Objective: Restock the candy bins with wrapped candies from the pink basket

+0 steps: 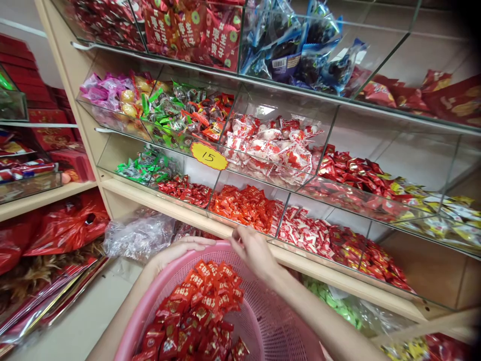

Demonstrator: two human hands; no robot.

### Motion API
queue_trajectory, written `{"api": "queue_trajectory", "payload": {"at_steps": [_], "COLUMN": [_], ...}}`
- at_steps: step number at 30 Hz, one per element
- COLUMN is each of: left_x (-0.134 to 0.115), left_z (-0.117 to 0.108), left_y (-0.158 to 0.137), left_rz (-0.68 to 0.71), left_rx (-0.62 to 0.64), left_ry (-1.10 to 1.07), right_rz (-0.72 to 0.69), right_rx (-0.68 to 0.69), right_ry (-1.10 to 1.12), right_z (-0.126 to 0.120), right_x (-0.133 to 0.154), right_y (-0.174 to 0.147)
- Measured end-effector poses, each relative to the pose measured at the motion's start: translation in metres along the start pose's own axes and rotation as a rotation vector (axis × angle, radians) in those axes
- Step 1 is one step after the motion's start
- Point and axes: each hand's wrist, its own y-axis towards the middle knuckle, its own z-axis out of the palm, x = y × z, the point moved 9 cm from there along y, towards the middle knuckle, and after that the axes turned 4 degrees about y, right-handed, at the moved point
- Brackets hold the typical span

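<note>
We seem to be holding up sweets [214,288]: left hand [182,252] grips the tub [278,323], right hand [257,253] we can't tell; it needs steadiness.

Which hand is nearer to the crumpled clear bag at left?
Left: the left hand, on the pink basket, is just right of the bag; the right hand is farther right.

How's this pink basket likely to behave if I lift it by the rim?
The pink basket probably flexes slightly, looking like thin plastic. It's likely light for its size, being perforated, though the red packets add weight. Those lie loose, so might slide if tilted.
</note>
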Motion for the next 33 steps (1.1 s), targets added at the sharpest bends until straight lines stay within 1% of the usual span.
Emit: {"api": "queue_trajectory", "payload": {"at_steps": [2,4,6,8,11,13,16,20,23,28,33], "left_x": [-0.001,-0.005,-0.01,-0.014,-0.012,-0.008,-0.004,-0.013,-0.016,-0.01,-0.011], "left_z": [-0.001,-0.001,-0.001,-0.002,-0.003,-0.001,-0.001,0.0,0.001,0.001,0.001], "left_y": [0.0,-0.002,-0.005,-0.006,-0.006,-0.003,0.0,-0.006,-0.008,-0.003,-0.005], "left_rz": [0.02,0.046,0.055,0.059,0.046,0.034,0.014,-0.014,-0.056,-0.038,-0.049], "left_rx": [0.005,0.003,-0.006,-0.018,-0.016,0.007,0.008,-0.025,-0.04,-0.02,-0.037], "left_ry": [0.009,0.029,0.056,0.065,0.033,0.024,0.041,0.003,-0.031,-0.011,-0.016], "right_rz": [-0.038,-0.038,0.0,0.061,0.094,0.094,0.077,0.066,0.08,0.105,0.116], "right_rx": [-0.085,-0.122,-0.084,-0.008,0.045,0.032,0.012,0.001,-0.002,0.018,0.014], "right_ry": [0.02,0.016,0.066,0.124,0.129,0.114,0.129,0.204,0.2,0.115,0.17], "right_z": [-0.02,-0.026,-0.017,-0.001,0.018,0.021,0.023,0.025,0.026,0.024,0.024], "right_x": [-0.008,-0.026,-0.05,-0.074,-0.093,-0.097,-0.098,-0.1,-0.102,-0.1,-0.101], "right_y": [0.023,0.046,0.067,0.082,0.091,0.092,0.09,0.089,0.089,0.087,0.086]}}
